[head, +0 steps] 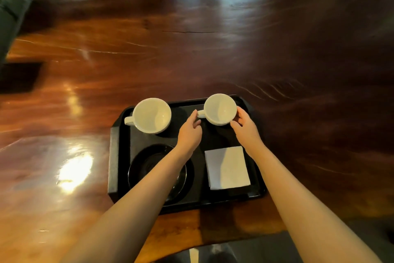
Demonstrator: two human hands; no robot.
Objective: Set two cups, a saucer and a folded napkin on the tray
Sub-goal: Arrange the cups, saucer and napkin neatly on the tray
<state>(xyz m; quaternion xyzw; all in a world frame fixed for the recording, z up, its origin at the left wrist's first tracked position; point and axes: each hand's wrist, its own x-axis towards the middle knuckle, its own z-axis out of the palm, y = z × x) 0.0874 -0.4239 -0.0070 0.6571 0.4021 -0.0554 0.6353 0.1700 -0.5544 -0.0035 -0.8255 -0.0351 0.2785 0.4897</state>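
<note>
Table (191, 49) polished wood, high gloss, strong window glare, visible grain and a thin crack line, dark reddish-brown; tray (116, 156) black, matt, smooth, looks plastic or painted wood, cannot tell which; left cup (152, 114) and right cup (220, 108) white glazed ceramic, smooth, soft sheen inside; saucer (147, 164) black, glossy, reflective rim, looks glazed; napkin (227, 167) white paper, matt, lightly textured, folded flat with layered edges

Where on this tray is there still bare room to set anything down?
Little room. The black tray holds the left cup, right cup, black saucer and folded napkin. Bare strips: between the cups, and between right cup and napkin, though the left hand and right hand cross them.
</note>
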